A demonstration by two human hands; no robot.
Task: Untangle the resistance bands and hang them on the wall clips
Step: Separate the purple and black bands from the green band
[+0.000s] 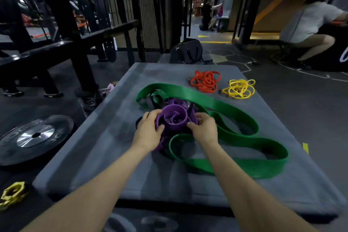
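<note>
both on the knot mid-tabletop (105, 156): left hand (148, 133) curled round the purple band (175, 117) coil's left side, right hand (205, 130) pinching its right edge. purple snarl directly between the grips. wide green band (235, 111) looping out rightward, threaded through. beyond, separate orange band (205, 81) and yellow band (239, 88) tangles.

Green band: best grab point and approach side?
Judging by the layout, take the green band at its free loop on the mat's right side, from above right. That stretch lies flat and clear of the purple band knot that both hands work.
</note>
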